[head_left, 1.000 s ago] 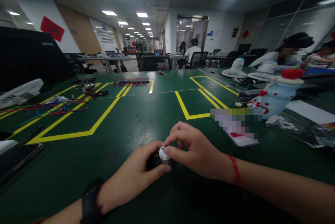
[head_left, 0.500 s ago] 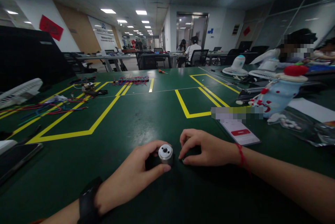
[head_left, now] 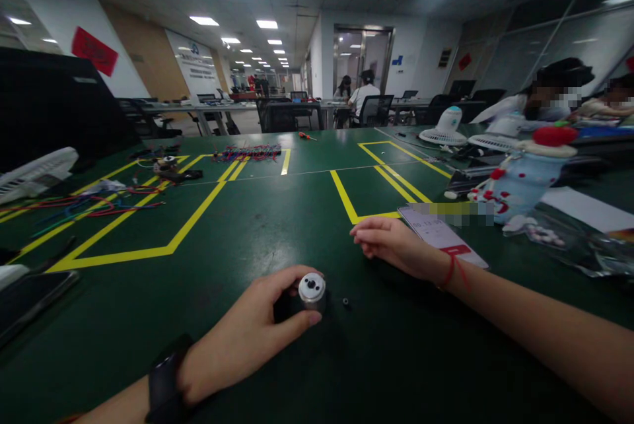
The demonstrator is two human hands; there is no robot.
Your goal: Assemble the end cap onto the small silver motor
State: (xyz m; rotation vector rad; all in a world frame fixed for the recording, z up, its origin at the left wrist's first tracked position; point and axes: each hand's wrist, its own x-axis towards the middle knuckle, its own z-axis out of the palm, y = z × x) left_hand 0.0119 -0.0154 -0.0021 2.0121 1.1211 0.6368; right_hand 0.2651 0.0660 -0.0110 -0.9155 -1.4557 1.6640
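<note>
My left hand (head_left: 270, 312) is closed around a small motor (head_left: 312, 288), a silver cylinder that stands upright on the green table. Its round top face has a dark centre and small holes. Just right of the motor lies a tiny dark ring-shaped part (head_left: 345, 303), touched by neither hand. My right hand (head_left: 389, 242) hovers beyond and to the right of that part, beside a phone (head_left: 440, 236). Its fingers are stretched out and loosely together, and nothing shows in them.
Yellow tape (head_left: 198, 216) marks outlines on the green table (head_left: 267, 226). Coloured wires (head_left: 104, 206) and a dark phone (head_left: 37, 302) lie at left. A screwdriver (head_left: 307, 137) is farther back. At right are a blue cup (head_left: 529, 179), a plastic bag (head_left: 569, 242) and white fans (head_left: 446, 127).
My right hand has let go of the tiny part and moved away and slightly right, toward the phone. The part now shows on the table. My left hand stays on the motor.
</note>
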